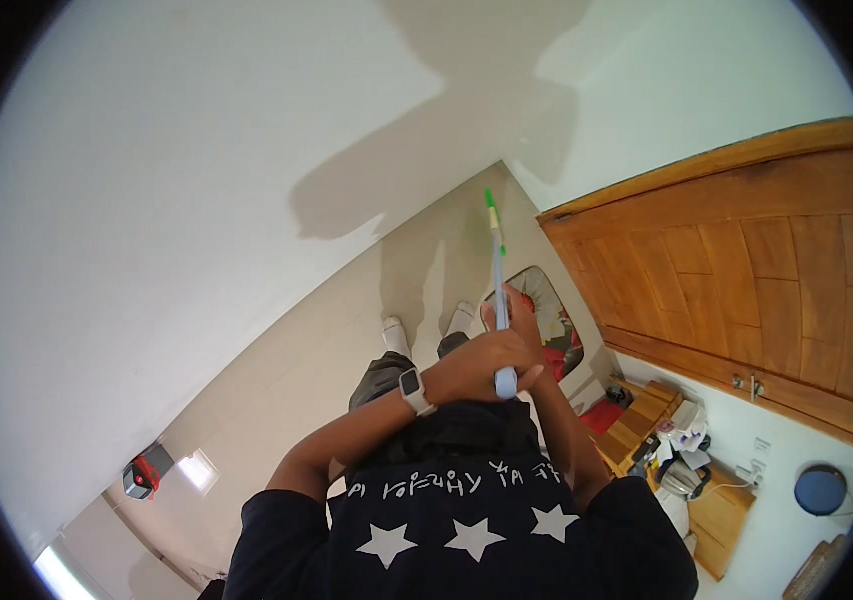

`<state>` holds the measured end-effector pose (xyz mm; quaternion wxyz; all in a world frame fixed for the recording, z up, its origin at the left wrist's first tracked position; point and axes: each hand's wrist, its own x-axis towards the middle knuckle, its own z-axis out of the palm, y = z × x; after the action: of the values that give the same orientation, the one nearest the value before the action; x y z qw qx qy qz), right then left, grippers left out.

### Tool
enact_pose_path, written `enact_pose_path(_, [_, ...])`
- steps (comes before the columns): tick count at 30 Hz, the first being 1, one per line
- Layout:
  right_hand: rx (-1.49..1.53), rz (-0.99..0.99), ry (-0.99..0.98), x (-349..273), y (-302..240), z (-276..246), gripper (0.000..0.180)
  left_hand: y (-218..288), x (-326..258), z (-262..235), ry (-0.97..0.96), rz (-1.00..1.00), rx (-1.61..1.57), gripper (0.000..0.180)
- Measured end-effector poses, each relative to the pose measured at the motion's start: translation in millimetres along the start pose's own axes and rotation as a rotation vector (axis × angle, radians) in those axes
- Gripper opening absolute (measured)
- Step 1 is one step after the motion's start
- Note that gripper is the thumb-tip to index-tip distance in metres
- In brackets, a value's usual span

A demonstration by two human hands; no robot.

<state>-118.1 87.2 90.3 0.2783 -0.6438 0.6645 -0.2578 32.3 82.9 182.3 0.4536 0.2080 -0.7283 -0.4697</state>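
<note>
A long-handled floor tool, perhaps a broom or mop, has a light-blue pole point(500, 270) and a yellow-and-green far end point(491, 204). That end is over the floor near the corner of the walls; its exact kind is too small to tell. My left hand point(495, 360), with a pale-banded watch on its wrist, is closed around the pole just below its thick near end. Farther down, my right hand point(521, 312) grips the same pole. Part of its fingers is hidden behind the pole and my left hand.
A patterned floor mat point(557, 325) lies right of my feet. The wooden door point(727, 260) fills the right side. Wooden furniture with piled things point(667, 430) stands at lower right. A black-and-red object point(149, 472) is by the left wall. My feet are on beige tile point(297, 340).
</note>
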Motion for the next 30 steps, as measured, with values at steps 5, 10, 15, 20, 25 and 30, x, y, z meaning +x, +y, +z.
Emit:
enact_pose_path(5, [0.011,-0.030,-0.354,-13,43,-18,0.039,-88,-35,20,0.040,0.006,-0.054,0.028])
enact_pose_path(10, [0.160,0.235,-0.028,-11,-33,-29,0.032,-120,-65,8,0.169,-0.168,-0.042,0.028])
enact_pose_path(15, [0.243,0.002,0.051,-27,-109,-20,0.027,-109,-54,-10,0.056,-0.257,-0.206,0.014])
enact_pose_path(20, [-0.145,-0.282,0.283,-6,-80,3,0.024,-120,-24,19,0.245,0.003,-0.206,0.021])
enact_pose_path(25, [0.065,-0.068,0.352,32,-67,6,0.025,-170,-2,26,0.079,-0.253,-0.154,0.028])
enact_pose_path(30, [0.284,0.033,0.494,44,-56,-35,0.025,-190,38,43,-0.009,-0.215,-0.112,0.019])
